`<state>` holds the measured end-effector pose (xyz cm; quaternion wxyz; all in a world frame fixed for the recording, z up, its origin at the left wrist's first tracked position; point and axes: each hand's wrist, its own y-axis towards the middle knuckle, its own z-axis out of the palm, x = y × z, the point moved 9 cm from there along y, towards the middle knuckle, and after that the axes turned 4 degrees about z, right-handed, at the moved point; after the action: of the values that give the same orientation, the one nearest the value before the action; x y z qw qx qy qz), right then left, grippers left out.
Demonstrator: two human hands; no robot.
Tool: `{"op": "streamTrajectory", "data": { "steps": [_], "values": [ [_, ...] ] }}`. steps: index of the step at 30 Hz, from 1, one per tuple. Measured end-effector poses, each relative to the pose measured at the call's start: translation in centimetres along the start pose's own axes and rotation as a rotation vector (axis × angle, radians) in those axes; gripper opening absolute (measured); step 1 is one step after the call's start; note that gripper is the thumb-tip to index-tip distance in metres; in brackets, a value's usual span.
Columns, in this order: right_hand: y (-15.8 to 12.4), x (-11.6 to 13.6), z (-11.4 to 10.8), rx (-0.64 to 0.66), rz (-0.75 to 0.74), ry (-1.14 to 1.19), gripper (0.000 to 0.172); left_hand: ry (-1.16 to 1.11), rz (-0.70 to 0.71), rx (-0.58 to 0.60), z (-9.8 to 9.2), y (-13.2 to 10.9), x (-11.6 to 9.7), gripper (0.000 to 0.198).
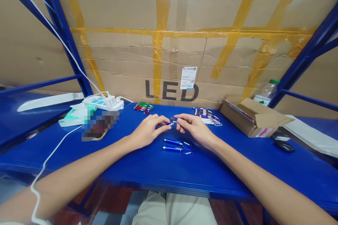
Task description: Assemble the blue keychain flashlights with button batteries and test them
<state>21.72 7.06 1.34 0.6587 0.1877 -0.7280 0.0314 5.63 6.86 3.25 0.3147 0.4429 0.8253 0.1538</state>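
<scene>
I watch the left hand (149,130) and right hand (195,129) nearly meet, fingertips pinched on a small blue-and-silver piece (173,123) between them — roughly crosswise. Two blue penlights (172,149) lie just bodyward, also crosswise — clips pointing right; neither hand seems clearly nearer.

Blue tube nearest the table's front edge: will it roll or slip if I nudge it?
The blue tube looks round, so it may start to roll, but the carabiner on its end would probably check that. Its glossy surface suggests it could slip on the smooth table. Its straight, metallic-looking body is likely stiff.
</scene>
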Motion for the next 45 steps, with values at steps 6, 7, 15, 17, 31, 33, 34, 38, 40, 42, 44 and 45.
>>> {"op": "streamTrajectory", "data": {
  "steps": [6, 7, 15, 17, 31, 33, 34, 38, 40, 42, 44, 45],
  "values": [
    [-0.6, 0.7, 1.1, 0.043, -0.005, 0.07, 0.052, -0.024, -0.025, 0.011, 0.1, 0.1, 0.1, 0.021],
    [-0.6, 0.8, 1.2, 0.045, -0.007, 0.074, 0.052, -0.028, -0.029, 0.012, 0.1, 0.1, 0.1, 0.021],
    [-0.6, 0.2, 1.1, -0.015, 0.004, 0.115, 0.054, -0.077, -0.013, 0.007, 0.3, 0.0, 0.1, 0.021],
    [-0.6, -0.3, 1.1, -0.024, 0.02, 0.145, 0.056, -0.075, -0.004, -0.002, 0.3, 0.0, 0.2, 0.022],
    [-0.7, -1.0, 1.7, 0.004, 0.101, 0.346, 0.049, -0.039, 0.007, -0.05, -0.2, 0.0, -0.2, 0.026],
    [-0.8, -1.1, 1.8, 0.006, 0.116, 0.365, 0.05, -0.032, 0.0, -0.057, -0.3, 0.0, -0.3, 0.025],
    [-0.8, -1.1, 1.8, 0.008, 0.124, 0.376, 0.051, -0.031, -0.005, -0.06, -0.3, 0.0, -0.3, 0.025],
    [-1.0, -1.2, 2.1, 0.023, 0.153, 0.434, 0.052, -0.061, -0.021, -0.071, -0.4, 0.0, -0.2, 0.022],
    [-1.0, -1.3, 2.2, 0.028, 0.163, 0.455, 0.052, -0.087, -0.018, -0.08, -0.4, 0.0, -0.2, 0.021],
    [-1.0, -1.3, 2.2, 0.024, 0.166, 0.462, 0.052, -0.115, -0.016, -0.094, -0.4, 0.0, -0.2, 0.02],
    [-1.0, -1.3, 2.2, 0.017, 0.158, 0.461, 0.052, -0.144, -0.025, -0.113, -0.4, 0.0, -0.1, 0.02],
    [-1.0, -1.2, 2.1, 0.015, 0.153, 0.46, 0.051, -0.156, -0.031, -0.121, -0.4, -0.1, 0.0, 0.02]
  ]
}}
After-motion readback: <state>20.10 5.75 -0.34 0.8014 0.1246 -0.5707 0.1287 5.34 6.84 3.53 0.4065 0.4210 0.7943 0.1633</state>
